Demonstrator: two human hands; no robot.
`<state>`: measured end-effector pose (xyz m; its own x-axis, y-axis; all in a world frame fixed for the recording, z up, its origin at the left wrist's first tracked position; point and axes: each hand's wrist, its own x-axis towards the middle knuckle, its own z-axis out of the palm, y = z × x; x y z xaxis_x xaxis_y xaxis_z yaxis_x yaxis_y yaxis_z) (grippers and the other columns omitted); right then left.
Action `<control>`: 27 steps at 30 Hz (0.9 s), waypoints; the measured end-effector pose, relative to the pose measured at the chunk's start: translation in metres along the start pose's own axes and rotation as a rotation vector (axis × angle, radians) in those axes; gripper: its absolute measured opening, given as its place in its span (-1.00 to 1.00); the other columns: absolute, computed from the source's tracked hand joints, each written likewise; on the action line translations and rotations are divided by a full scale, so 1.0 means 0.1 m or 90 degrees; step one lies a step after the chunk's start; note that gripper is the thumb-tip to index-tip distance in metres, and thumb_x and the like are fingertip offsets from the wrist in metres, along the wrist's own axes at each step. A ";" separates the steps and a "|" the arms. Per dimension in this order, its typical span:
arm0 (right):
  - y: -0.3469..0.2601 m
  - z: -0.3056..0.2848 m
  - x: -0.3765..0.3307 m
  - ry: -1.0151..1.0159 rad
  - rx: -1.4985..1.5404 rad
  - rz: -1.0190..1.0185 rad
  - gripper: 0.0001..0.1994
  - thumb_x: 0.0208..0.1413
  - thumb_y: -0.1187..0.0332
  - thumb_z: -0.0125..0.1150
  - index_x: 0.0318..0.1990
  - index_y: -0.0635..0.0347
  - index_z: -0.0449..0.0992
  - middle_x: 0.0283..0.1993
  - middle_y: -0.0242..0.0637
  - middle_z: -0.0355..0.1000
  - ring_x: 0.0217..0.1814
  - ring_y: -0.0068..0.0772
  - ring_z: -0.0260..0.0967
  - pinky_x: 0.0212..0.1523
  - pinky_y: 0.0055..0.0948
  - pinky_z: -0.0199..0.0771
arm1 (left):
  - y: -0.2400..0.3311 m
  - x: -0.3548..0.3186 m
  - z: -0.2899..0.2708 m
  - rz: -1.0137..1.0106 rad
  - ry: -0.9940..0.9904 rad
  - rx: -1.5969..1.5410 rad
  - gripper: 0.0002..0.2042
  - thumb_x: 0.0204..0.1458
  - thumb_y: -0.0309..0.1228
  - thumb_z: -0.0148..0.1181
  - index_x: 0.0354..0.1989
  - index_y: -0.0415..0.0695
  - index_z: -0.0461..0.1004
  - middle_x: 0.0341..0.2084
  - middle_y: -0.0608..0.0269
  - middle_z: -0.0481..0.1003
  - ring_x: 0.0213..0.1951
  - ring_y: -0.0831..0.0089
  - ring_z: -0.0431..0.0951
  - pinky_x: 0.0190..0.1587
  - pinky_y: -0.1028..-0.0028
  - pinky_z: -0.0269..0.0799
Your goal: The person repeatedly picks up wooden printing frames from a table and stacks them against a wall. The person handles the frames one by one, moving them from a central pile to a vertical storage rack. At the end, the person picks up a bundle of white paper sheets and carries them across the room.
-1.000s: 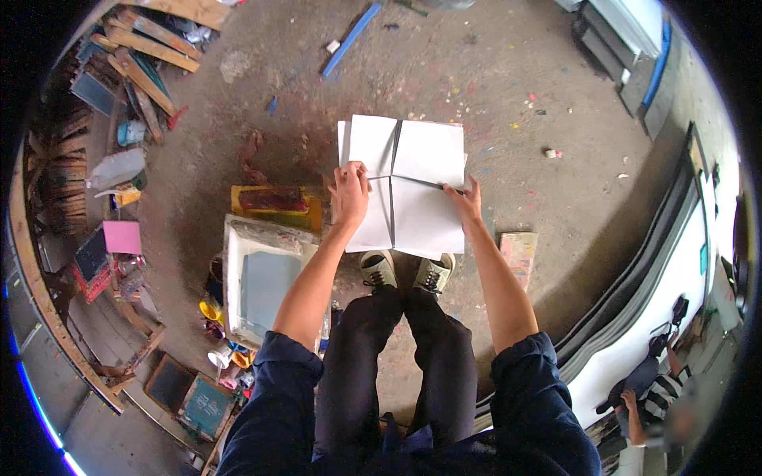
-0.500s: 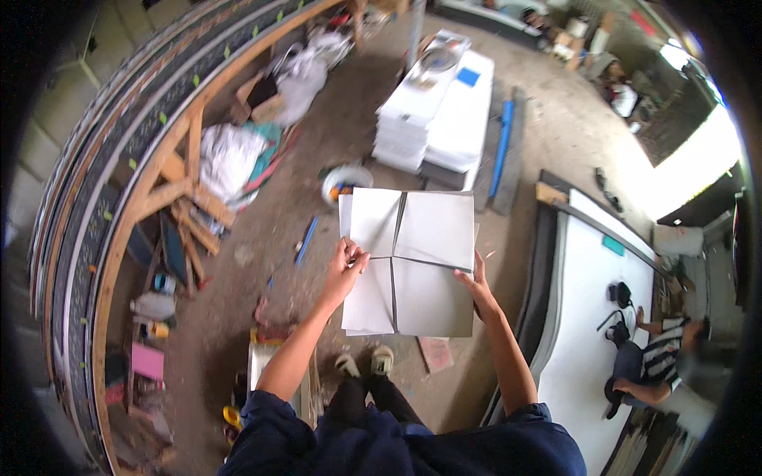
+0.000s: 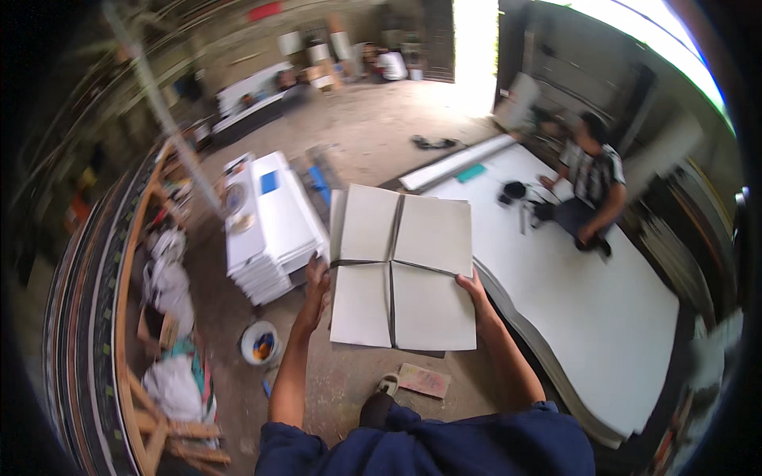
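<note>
Raised toward the doorway, tied white bundle (image 3: 402, 268) between both hands.

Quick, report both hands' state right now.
Left hand: closed on the left edge of the strapped bundle of white square panels.
Right hand: closed on the bundle's right edge.

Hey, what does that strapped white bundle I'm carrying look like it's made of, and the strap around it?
The white bundle looks like flat rigid boards, maybe foam or plaster sheet: matte, off-white, with straight edges and no sag between the left hand and right hand. The strap crossing it is thin, dark and flat, probably plastic banding, though that is too small to tell.
</note>
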<state>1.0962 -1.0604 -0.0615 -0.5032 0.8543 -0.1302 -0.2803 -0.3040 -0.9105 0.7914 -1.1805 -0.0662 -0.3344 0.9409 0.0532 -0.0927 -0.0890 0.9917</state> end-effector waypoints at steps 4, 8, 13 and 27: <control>-0.18 -0.57 -0.02 0.116 -0.071 -0.033 -0.08 -0.22 0.04 0.17 0.23 -0.02 -0.32 0.11 -0.02 -0.01 0.10 -0.18 0.03 0.02 -0.24 0.12 | -0.36 0.70 0.65 -0.162 -0.195 -0.142 -0.38 -0.01 0.10 -0.23 0.09 -0.14 0.04 -0.07 0.12 0.20 -0.04 0.42 0.23 -0.07 0.44 0.20; -0.41 -0.97 -0.16 0.228 -0.099 0.017 0.03 -0.23 0.00 0.18 0.23 -0.04 -0.51 0.16 0.02 -0.10 0.15 -0.11 -0.03 0.07 -0.21 0.05 | -0.50 1.36 1.40 -0.242 -0.280 -0.131 -0.48 0.02 0.06 -0.25 -0.09 -0.18 0.22 -0.37 0.28 0.33 -0.34 0.57 0.35 -0.33 0.59 0.28; -0.56 -1.35 -0.64 0.381 -0.123 -0.005 0.03 -0.23 0.00 0.19 0.23 0.03 -0.49 0.26 0.05 -0.44 0.31 -0.05 -0.42 0.21 -0.17 -0.24 | -0.68 1.87 2.34 -0.347 -0.560 -0.115 -0.42 -0.05 0.09 -0.19 -0.09 -0.22 0.22 -0.33 0.22 0.34 -0.29 0.47 0.35 -0.28 0.53 0.26; -0.38 -1.32 -1.90 0.724 -0.056 -0.133 -0.05 -0.24 0.12 0.22 0.24 0.01 -0.32 0.22 -0.08 -0.20 0.23 -0.13 -0.16 0.14 -0.29 -0.06 | -0.71 1.12 3.63 -0.404 -0.757 -0.190 -0.30 -0.12 -0.22 -0.05 0.22 0.12 -0.26 -0.03 0.08 0.15 -0.11 0.31 0.31 -0.20 0.40 0.35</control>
<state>1.3101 -1.1554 -0.0540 0.5846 0.7833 -0.2114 -0.1911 -0.1203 -0.9742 1.1007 -0.9501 -0.0881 0.8204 0.5435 -0.1776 -0.1730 0.5320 0.8289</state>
